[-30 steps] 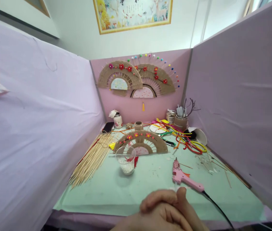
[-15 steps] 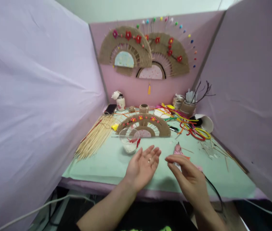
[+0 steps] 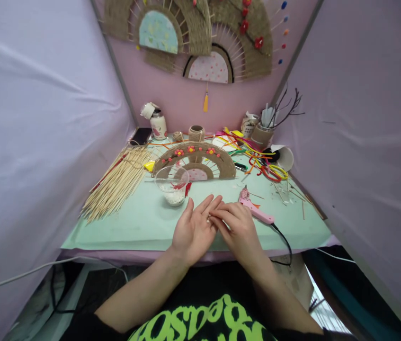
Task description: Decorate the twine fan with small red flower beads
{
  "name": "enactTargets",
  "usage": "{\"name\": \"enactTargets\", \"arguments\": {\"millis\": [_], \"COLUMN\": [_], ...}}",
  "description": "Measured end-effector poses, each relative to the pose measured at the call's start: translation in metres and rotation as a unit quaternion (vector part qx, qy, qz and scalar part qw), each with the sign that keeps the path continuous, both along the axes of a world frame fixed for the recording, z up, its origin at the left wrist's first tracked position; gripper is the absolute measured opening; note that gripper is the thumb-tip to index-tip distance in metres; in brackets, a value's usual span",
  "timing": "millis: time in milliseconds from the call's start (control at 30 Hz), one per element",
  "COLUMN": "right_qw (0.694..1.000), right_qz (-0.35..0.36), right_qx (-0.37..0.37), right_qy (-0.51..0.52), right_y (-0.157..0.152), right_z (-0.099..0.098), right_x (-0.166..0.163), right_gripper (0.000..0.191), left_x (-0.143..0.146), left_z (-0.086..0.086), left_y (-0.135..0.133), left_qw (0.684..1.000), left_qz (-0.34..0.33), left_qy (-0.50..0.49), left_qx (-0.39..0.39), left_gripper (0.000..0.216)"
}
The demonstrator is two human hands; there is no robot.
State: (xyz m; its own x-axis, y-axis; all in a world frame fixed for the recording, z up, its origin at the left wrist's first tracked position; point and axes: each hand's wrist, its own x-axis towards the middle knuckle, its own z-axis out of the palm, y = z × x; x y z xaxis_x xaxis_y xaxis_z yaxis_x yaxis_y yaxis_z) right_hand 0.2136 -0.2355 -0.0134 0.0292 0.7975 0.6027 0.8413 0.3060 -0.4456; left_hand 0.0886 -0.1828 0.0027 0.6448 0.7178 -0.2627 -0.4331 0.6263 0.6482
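Observation:
My left hand (image 3: 195, 232) lies palm up with its fingers stretched out, above the table's front edge. Tiny pale beads (image 3: 209, 219) rest on it near the base of the fingers. Over that palm my right hand (image 3: 237, 227) reaches in from the right, thumb and forefinger pinched at a bead. A clear plastic cup (image 3: 172, 187) with small white pieces in the bottom stands just beyond my left hand. Behind it is a half-round twine fan (image 3: 227, 163) with red and yellow flowers. The pink glue gun (image 3: 257, 210) lies right of my hands.
Thin bamboo sticks (image 3: 115, 187) are piled at left, near a phone (image 3: 141, 136) and a jar (image 3: 158, 125). Coloured pipe cleaners (image 3: 273, 173) and a tipped white cup (image 3: 285, 157) lie at right. The glue gun's black cord (image 3: 287, 241) runs off the front edge. Fabric walls enclose both sides.
My right hand has moved left, onto the open left palm, and its fingertips now meet at the beads. The view has tilted down. The glue gun's handle has come into sight.

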Motion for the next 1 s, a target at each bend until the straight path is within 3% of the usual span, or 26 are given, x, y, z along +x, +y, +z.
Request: {"name": "enactTargets", "arguments": {"millis": [200, 400, 567, 667, 767, 1000], "right_qw": [1.0, 0.987, 0.956, 0.936, 0.935, 0.97], "right_qz": [-0.012, -0.007, 0.035, 0.075, 0.087, 0.056], "right_qx": [-0.022, 0.029, 0.031, 0.023, 0.026, 0.059], "right_qy": [0.01, 0.156, 0.29, 0.342, 0.344, 0.23], "right_y": [0.003, 0.008, 0.01, 0.011, 0.01, 0.006], "right_z": [-0.004, -0.008, -0.013, -0.018, -0.019, -0.017], "right_x": [-0.006, -0.004, 0.002, 0.004, 0.003, 0.004], "right_gripper": [0.005, 0.009, 0.009, 0.011, 0.013, 0.021], "left_x": [0.005, 0.007, 0.004, 0.002, 0.002, -0.001], "left_z": [0.005, -0.007, -0.022, -0.024, -0.023, -0.027], "left_y": [-0.008, -0.003, 0.001, 0.0, 0.001, 0.006], "left_qw": [0.99, 0.982, 0.982, 0.985, 0.985, 0.985], "left_qz": [0.048, 0.076, 0.004, -0.026, -0.034, -0.054], "left_qy": [-0.081, -0.052, -0.054, -0.063, -0.049, -0.037], "left_qx": [-0.102, -0.164, -0.178, -0.159, -0.159, -0.158], "left_gripper": [0.054, 0.032, 0.007, 0.02, 0.028, 0.027]}}
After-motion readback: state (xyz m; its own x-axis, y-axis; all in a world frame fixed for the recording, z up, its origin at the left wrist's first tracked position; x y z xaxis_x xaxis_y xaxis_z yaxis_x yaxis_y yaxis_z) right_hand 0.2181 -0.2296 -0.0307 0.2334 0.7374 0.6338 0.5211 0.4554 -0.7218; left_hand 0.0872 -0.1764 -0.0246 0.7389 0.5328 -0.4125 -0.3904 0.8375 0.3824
